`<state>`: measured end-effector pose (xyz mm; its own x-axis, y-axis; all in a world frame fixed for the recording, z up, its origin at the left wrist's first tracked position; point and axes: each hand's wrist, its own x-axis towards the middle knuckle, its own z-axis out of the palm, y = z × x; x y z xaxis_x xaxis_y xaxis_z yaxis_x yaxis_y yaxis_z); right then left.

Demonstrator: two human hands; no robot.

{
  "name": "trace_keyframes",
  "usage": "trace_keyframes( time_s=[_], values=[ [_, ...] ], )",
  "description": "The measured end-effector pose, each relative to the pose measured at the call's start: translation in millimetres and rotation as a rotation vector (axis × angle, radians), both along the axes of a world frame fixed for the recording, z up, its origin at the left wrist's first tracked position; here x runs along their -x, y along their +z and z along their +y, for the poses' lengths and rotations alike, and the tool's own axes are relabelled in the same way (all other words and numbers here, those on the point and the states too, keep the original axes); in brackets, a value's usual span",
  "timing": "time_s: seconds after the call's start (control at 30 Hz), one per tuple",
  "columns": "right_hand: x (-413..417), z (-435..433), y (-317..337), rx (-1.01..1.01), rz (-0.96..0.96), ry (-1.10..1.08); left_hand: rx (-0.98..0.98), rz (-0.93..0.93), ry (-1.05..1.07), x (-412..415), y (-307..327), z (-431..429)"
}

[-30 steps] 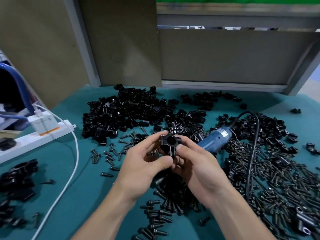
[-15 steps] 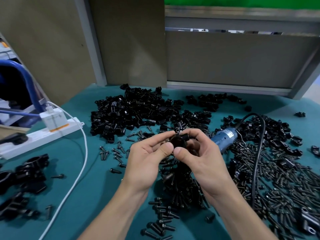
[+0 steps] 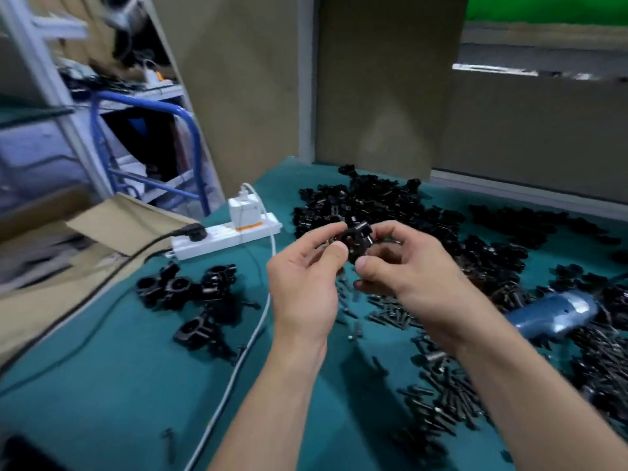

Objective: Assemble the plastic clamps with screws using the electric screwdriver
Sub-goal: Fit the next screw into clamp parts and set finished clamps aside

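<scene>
Item: plastic clamp (image 3: 356, 241), held above the worktop (image 3: 102, 385) between your left hand (image 3: 302, 283) and right hand (image 3: 407, 280); grip: both pinch it at the fingertips; change: you have swung it left toward the finished clamps (image 3: 190, 287), so it is probably done; electric screwdriver (image 3: 557, 314) lies at right; room: white cable (image 3: 261, 317) and power strip (image 3: 231, 232) edge the drop spot.

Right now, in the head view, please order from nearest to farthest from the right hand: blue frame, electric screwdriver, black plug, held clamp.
1. clamp, pinched in the right hand.
2. electric screwdriver, on the table, right side.
3. black plug, in the power strip, left side.
4. blue frame, beyond the table's left edge.
</scene>
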<state>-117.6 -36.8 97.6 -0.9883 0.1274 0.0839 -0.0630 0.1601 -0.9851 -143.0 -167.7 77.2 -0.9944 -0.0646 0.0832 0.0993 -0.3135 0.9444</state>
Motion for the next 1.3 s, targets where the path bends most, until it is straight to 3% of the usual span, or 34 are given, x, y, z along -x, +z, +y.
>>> trace_keyframes(
  time_s=[0.1, 0.2, 0.37, 0.53, 0.73, 0.8, 1.0, 1.13, 1.23, 1.3],
  values=[
    [29.8, -55.3, 3.5, -0.421, 0.048, 0.074, 0.34, -0.024, 0.275, 2.4, -1.3, -51.7],
    [52.7, -118.9, -12.5, -0.626, 0.103, 0.151, 0.566, -0.097, 0.447, -2.0, -5.2, -95.6],
    [80.0, -188.6, -38.8, -0.667, 0.14, 0.288, 0.63, -0.264, 0.553, -3.5, -24.6, -138.9],
    [89.1, -205.0, -47.5, -0.894, 0.25, 0.396, 0.606, -0.369, 0.498, 1.5, -39.2, -152.0],
    [73.0, -188.9, -43.4, -0.804, 0.203, 0.529, 0.422, -0.388, 0.598, 9.9, -41.6, -155.3],
    [64.9, -179.3, -42.7, -0.756, 0.169, 0.507, 0.47, -0.36, 0.625, 9.6, -43.4, -152.4],
    [44.1, -86.5, -25.4, -0.498, 0.132, -0.043, 0.837, -0.359, 0.548, 3.8, -42.3, -140.4],
    [75.6, -9.1, -17.0, -0.748, -0.206, -0.164, 1.021, -0.192, 0.591, -2.5, -33.5, -113.3],
    [106.1, 25.3, -28.1, -0.983, -0.367, -0.103, 0.941, 0.158, 0.556, -6.8, -26.6, -61.0],
    [125.9, 36.1, -34.5, -1.029, -0.375, -0.095, 0.842, 0.319, 0.352, -2.0, -25.3, -17.6]
  ],
)
